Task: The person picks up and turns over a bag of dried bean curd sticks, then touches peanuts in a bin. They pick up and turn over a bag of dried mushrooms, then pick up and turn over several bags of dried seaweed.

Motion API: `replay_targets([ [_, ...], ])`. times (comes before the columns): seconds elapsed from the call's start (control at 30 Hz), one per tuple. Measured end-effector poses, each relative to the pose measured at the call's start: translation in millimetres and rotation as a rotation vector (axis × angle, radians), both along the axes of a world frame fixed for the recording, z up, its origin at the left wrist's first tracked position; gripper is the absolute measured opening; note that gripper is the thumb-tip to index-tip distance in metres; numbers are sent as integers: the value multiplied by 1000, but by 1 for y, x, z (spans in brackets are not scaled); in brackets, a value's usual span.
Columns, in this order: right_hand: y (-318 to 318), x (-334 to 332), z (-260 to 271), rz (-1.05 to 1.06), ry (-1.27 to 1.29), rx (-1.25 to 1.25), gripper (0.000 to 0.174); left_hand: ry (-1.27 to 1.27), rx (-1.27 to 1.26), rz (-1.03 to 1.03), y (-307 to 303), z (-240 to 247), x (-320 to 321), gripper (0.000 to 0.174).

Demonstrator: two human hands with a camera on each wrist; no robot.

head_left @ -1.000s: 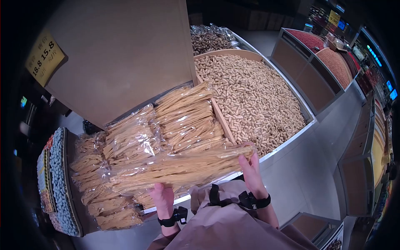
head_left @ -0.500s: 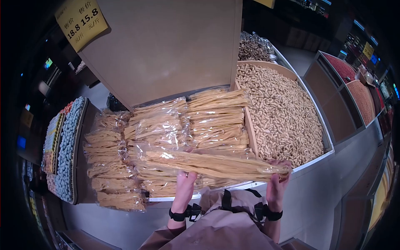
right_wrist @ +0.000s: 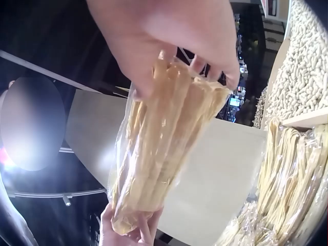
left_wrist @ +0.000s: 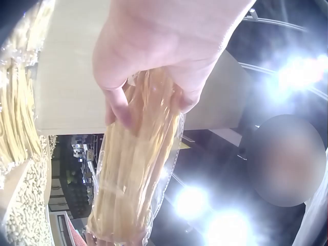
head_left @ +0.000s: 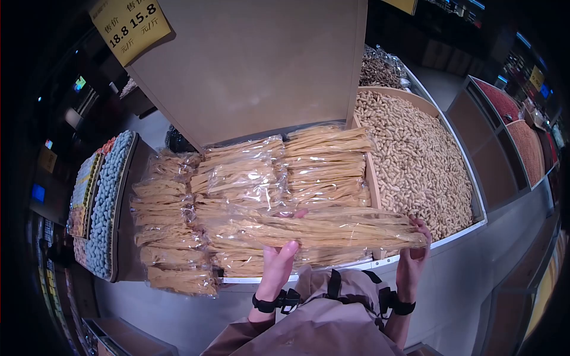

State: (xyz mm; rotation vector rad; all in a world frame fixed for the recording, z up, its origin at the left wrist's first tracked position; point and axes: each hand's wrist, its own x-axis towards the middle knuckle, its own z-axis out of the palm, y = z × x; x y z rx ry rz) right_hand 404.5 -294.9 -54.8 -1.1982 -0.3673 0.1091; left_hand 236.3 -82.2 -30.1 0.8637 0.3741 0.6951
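Note:
A long clear plastic bag of dried bean curd sticks (head_left: 350, 228) lies across both hands, over the front of the display bin. My left hand (head_left: 278, 268) grips its left part, with the thumb on the near side and fingers round the far side. At the right end, my right hand (head_left: 411, 264) holds the bag between thumb and fingers. In the left wrist view the sticks (left_wrist: 136, 164) run lengthwise under the shiny film. The right wrist view shows the bag's end (right_wrist: 189, 87) within the right hand, and the left hand (right_wrist: 128, 233) at the far end.
More bagged bean curd sticks (head_left: 323, 169) lie in rows behind and to the left. A wooden divider (head_left: 371, 181) separates them from peanuts (head_left: 415, 160). A tall panel (head_left: 255, 65) with a yellow price sign (head_left: 132, 29) rises behind. Blue-wrapped pieces (head_left: 107, 202) fill a bin at left.
The head view has turned, so the bins and hands sit further right in it. The bag was lifted from over the stacked bags, and both hands keep hold of it.

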Motion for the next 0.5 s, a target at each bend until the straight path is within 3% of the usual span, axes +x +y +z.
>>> replay_targets([
  [0.07, 6, 0, 1, 29, 19, -52, 67, 19, 3, 41, -2, 4, -1, 66],
  [0.17, 15, -5, -5, 116, 88, -59, 75, -5, 21, 71, -3, 3, -2, 58],
  [0.23, 19, -10, -7, 300, 468, 348, 77, 14, 84, 1, -4, 4, -3, 62],
  [0.33, 16, -4, 4, 361, 602, 465, 66, 65, 198, -33, -3, 3, -2, 61],
  [0.37, 15, -1, 2, 366, 603, 463, 66, 65, 197, -28, -3, 6, 0, 61],
  [0.43, 11, 4, -6, 252, 552, 136, 54, 63, 296, -16, -7, 20, 7, 57],
  [0.5, 11, 7, -12, 202, 584, 183, 50, 149, 325, 3, -11, 23, 6, 54],
])
